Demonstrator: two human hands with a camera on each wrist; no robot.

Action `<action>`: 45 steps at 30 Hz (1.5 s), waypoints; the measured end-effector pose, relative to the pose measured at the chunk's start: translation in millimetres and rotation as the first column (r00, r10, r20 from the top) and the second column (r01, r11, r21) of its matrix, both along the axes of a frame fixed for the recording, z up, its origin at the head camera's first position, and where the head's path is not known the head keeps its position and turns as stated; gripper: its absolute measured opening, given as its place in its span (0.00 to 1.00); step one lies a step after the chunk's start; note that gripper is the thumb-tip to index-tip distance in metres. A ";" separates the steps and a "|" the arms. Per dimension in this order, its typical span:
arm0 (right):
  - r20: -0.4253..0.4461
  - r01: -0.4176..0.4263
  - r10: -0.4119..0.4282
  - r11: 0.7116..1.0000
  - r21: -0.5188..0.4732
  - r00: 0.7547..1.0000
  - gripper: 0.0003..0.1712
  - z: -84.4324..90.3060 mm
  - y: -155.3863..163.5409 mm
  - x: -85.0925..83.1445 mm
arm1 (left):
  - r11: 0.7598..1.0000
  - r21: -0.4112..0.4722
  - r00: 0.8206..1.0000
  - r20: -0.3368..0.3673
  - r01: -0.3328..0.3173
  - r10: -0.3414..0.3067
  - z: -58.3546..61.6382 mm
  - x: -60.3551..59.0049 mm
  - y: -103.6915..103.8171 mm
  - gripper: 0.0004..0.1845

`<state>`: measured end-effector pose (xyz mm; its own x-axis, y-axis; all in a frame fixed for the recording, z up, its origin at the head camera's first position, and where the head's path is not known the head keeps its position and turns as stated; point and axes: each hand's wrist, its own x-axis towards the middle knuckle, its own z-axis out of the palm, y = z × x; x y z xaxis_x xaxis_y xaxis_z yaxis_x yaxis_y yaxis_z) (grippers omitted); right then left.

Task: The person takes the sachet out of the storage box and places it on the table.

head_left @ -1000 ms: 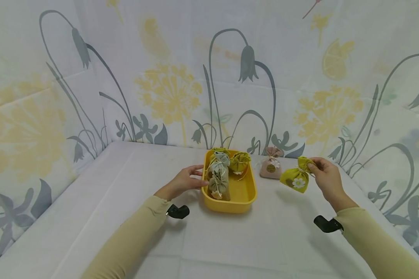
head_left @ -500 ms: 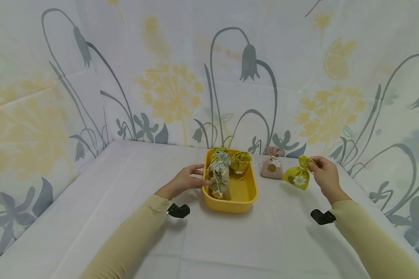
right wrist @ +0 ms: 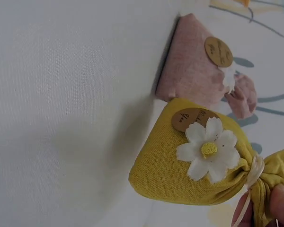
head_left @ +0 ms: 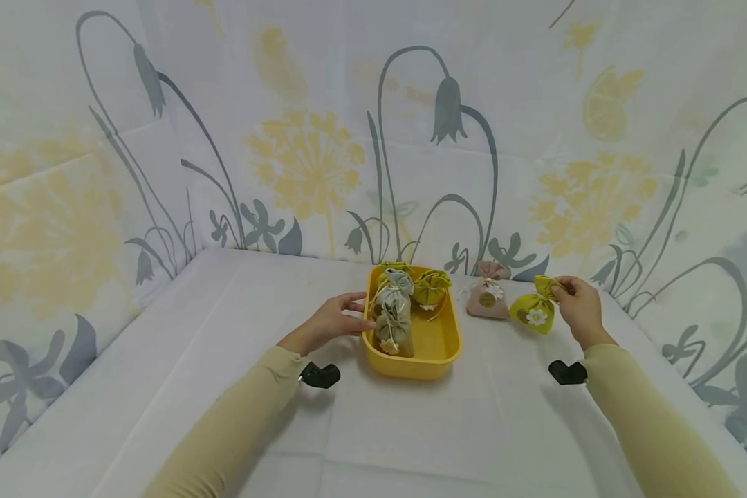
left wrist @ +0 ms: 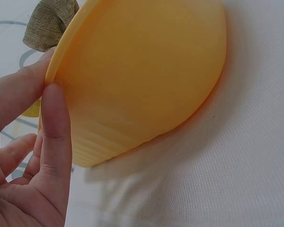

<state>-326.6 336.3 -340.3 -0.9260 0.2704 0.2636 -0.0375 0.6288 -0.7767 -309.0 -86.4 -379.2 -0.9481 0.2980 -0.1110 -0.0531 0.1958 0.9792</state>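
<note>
Right of centre in the head view, our right hand (head_left: 577, 306) pinched the gathered neck of a yellow-green sachet (head_left: 533, 310), fingers (right wrist: 280, 201) clamped on the fabric above its string tie. The sachet bore a white daisy and a round tag, and lay just beside a pink sachet (head_left: 488, 299) on the white tabletop (head_left: 411, 429). At centre, our left hand (head_left: 333, 322) touched the left rim of a yellow tray (head_left: 438, 346), thumb and fingers (left wrist: 54, 137) nearly straight against its edge. The tray held a grey sachet (head_left: 391, 294), a khaki sachet (head_left: 393, 328) and another yellow-green one (head_left: 431, 288).
</note>
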 end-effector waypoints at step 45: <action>0.161 -0.048 0.130 0.898 -0.436 0.978 0.33 -17.0 -5.5 47.7 | 1.000 0.011 1.000 -0.007 -0.001 0.001 -1.7 0.2 0.5 0.40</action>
<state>-278.9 330.8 -357.3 -0.9719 0.2329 -0.0336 0.0897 0.2344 -0.9680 -308.8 -85.9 -380.9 -0.9491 0.2986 -0.1006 -0.0459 0.1848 0.9817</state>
